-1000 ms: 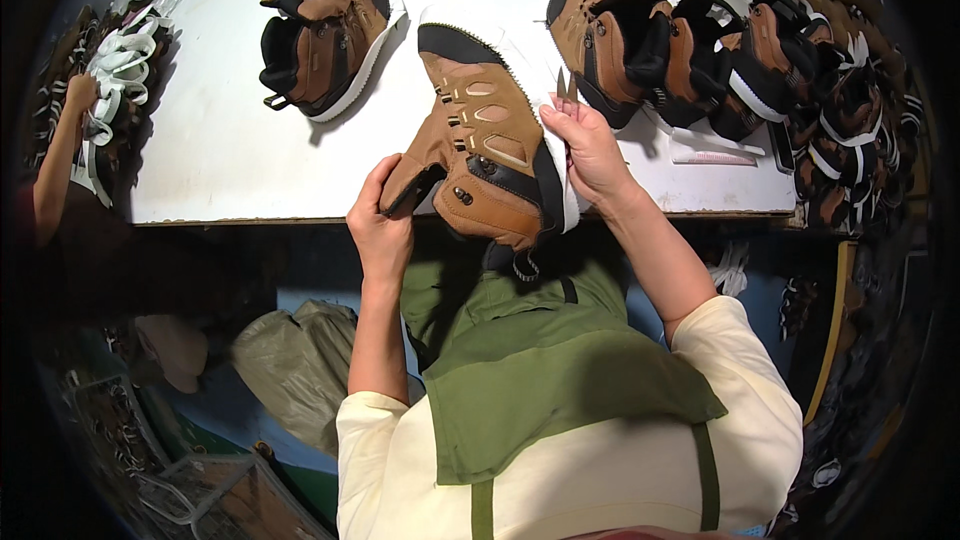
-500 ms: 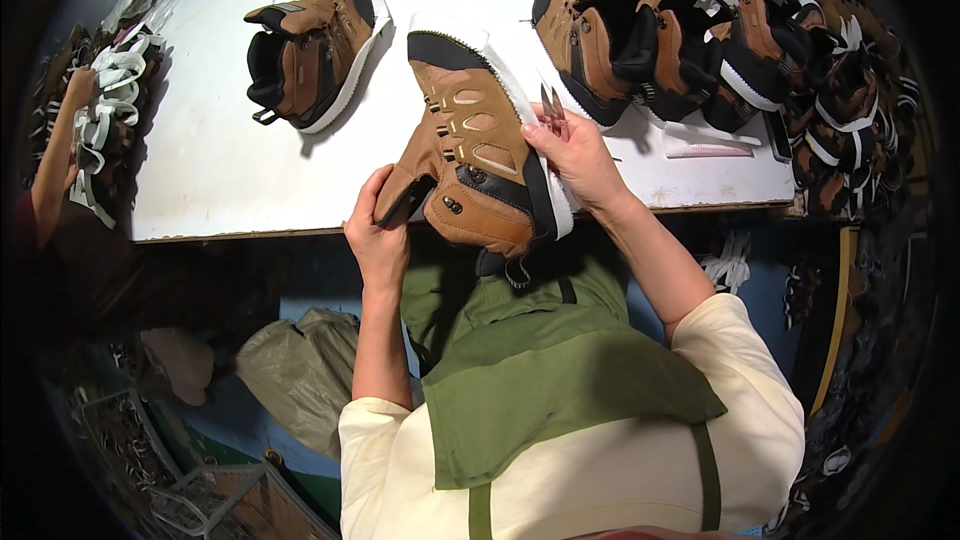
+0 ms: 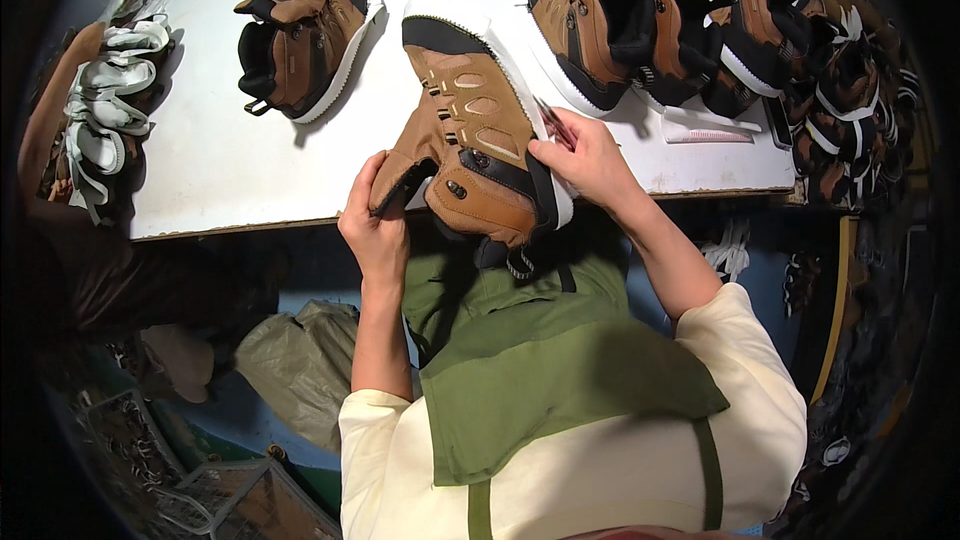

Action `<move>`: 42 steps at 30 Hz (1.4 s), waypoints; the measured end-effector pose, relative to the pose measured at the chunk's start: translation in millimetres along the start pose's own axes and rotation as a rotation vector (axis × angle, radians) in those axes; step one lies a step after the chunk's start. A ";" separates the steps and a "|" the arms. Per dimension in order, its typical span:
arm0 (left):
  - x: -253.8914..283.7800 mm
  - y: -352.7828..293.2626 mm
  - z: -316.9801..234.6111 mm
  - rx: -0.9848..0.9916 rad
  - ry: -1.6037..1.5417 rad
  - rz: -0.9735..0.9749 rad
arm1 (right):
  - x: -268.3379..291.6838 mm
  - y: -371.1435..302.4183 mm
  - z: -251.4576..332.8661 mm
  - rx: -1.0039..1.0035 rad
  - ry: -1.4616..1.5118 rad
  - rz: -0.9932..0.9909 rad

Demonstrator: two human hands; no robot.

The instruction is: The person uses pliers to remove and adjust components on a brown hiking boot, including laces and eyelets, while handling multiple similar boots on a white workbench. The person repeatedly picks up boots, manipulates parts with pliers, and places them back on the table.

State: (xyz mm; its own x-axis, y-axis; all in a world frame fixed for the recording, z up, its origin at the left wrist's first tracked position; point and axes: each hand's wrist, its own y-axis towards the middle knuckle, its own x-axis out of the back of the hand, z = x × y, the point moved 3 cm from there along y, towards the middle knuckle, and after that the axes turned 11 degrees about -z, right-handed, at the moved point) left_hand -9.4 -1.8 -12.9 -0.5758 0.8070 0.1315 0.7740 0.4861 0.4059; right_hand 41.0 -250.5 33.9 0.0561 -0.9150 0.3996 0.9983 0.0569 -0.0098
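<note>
A brown high-top boot (image 3: 486,105) with a black toe cap and white sole edge is tilted on its side at the table's front edge, toe pointing away from me. My left hand (image 3: 376,228) is closed on the boot's tongue at the ankle opening. My right hand (image 3: 592,162) is closed around small pointed metal snips (image 3: 553,120), their blades beside the white sole. The thumb of that hand presses the sole's edge near the heel; the fingers behind are partly hidden.
Another brown boot (image 3: 305,45) stands on the white table (image 3: 215,175) at the left. Several boots (image 3: 600,35) line the back right, by a small white packet (image 3: 705,128) and a dark phone-like object (image 3: 778,122). At the far left, another person's arm (image 3: 50,115) is beside stacked white-soled shoes (image 3: 120,90).
The boot's toe has shifted slightly away from me. My right hand has slid a little toward the heel, the snips' blades turning lower. The other person's arm has moved up.
</note>
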 end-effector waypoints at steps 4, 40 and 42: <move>-0.5 -2.1 2.5 0.032 -0.004 -0.012 | 5.7 -18.2 -1.9 0.017 -0.084 0.025; 13.2 72.6 39.8 0.588 -0.580 -0.053 | -58.3 26.5 46.0 -0.131 0.851 0.064; 15.2 61.8 52.8 0.660 -0.630 -0.053 | -58.3 28.6 43.8 -0.132 0.855 0.068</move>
State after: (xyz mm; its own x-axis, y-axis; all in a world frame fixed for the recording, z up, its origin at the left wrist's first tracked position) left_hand 43.6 58.3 -33.6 -0.5142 0.7178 -0.4694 0.8559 0.4645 -0.2273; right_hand 65.7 -178.0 50.5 0.0537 -0.9006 -0.4313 0.9829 0.1238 -0.1363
